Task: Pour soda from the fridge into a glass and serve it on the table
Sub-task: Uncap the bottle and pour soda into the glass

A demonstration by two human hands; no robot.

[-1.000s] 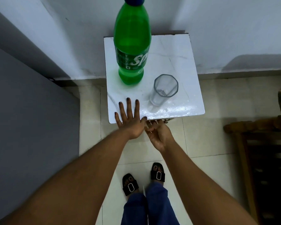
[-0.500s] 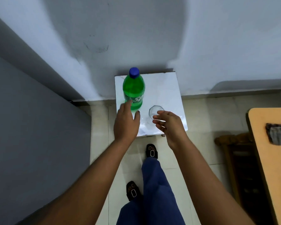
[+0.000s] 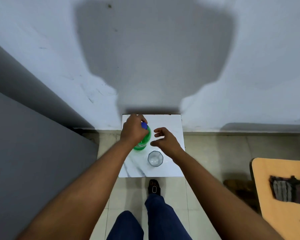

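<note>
A green soda bottle (image 3: 144,141) with a blue cap (image 3: 144,125) stands upright on a small white marble-top table (image 3: 170,168) against the wall. My left hand (image 3: 132,129) wraps around the bottle's neck and shoulder from the left. An empty clear glass (image 3: 155,158) stands just in front of the bottle, to its right. My right hand (image 3: 164,140) hovers beside the bottle above the table, fingers curled and apart, holding nothing.
A grey fridge side (image 3: 33,153) fills the left. An orange-topped table (image 3: 284,196) with a dark cloth (image 3: 287,191) stands at the right, with a wooden chair (image 3: 239,187) beside it. My legs and a sandal (image 3: 154,187) are on the tiled floor.
I have stood up, so the table looks smaller. My left hand rose from the table edge to grip the bottle's neck. My right hand lifted over the table beside the bottle.
</note>
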